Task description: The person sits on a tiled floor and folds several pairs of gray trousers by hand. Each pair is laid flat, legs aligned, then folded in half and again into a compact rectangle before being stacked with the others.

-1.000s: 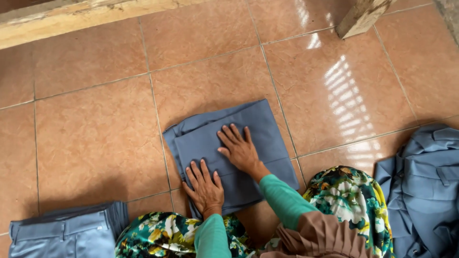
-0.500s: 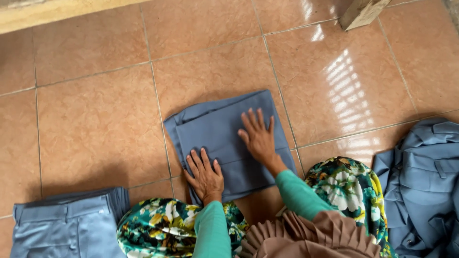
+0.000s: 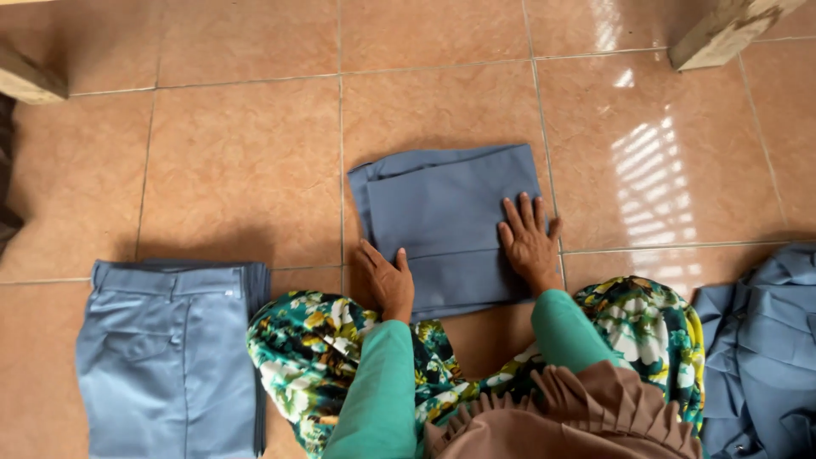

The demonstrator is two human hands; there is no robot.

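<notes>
A folded grey-blue garment point(image 3: 446, 212) lies flat on the tan tiled floor point(image 3: 238, 161) in front of my knees. My left hand point(image 3: 387, 279) rests on its near left corner, fingers slightly curled. My right hand point(image 3: 529, 240) lies flat with fingers spread on its right edge. Both arms wear green sleeves. Neither hand grips the cloth; both press on it.
A stack of folded grey-blue trousers point(image 3: 166, 348) sits at my left. A loose heap of the same grey-blue clothing point(image 3: 761, 348) lies at my right. Wooden furniture legs point(image 3: 722, 30) stand at the far right and far left point(image 3: 30, 81).
My right hand has slid from the middle of the garment out to its right edge. My left hand has shifted to the near left corner. The view has swung leftward.
</notes>
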